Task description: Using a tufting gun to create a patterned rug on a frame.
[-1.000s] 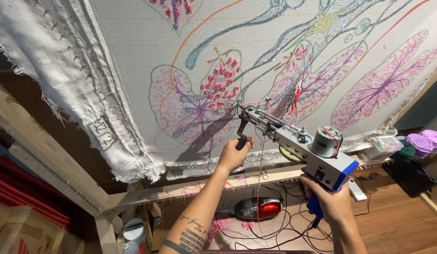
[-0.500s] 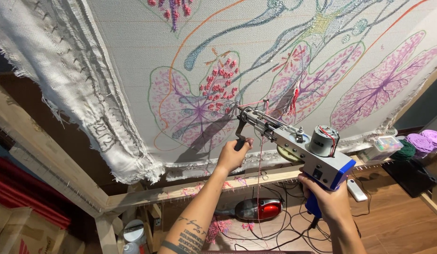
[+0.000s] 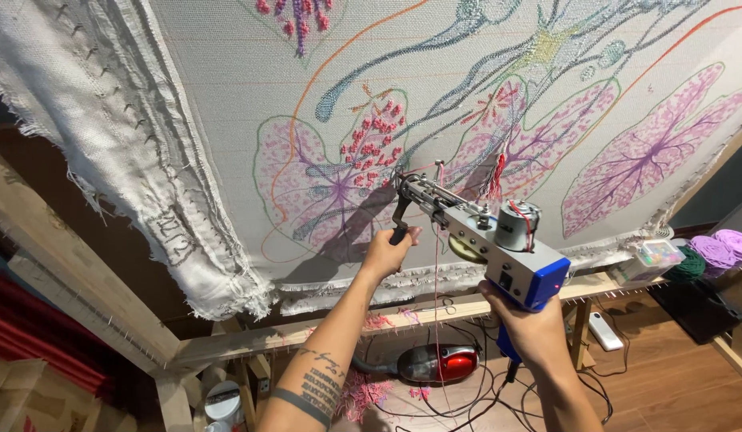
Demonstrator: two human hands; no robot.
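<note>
A person is working a grey metal tufting gun with a blue plastic rear grip (image 3: 487, 240) against a large pale woven backing cloth stretched on a wooden frame (image 3: 227, 112), which is filling most of the upper frame. The left hand (image 3: 384, 254), in the centre of the frame, is wrapping its fingers fully closed around the black front handle of the gun, just under the needle end. The right hand (image 3: 524, 324), lower right of centre, is clenching the blue rear grip from below, with the cord trailing down from it toward the floor. The needle tip is pressing against, or sitting very near, the cloth at the edge of a pink and purple leaf-shaped tufted patch (image 3: 339, 180) left of centre; actual contact is hard to make out. A thin pink yarn strand (image 3: 435, 296) is hanging down from the gun between the two forearms. Judging by this, the step in hand is filling in or outlining the leaf motif with pink yarn. The next move seems to call for steady forward pressure on the cloth, both hands guiding the gun along the drawn line, and slack in the yarn feed. Along the bottom of the frame, a wooden frame rail (image 3: 323, 332) is crossing, with a red and grey handheld vacuum (image 3: 435, 364) lying on the floor beneath it, and purple and green yarn balls (image 3: 719, 252) sitting at the right edge.
</note>
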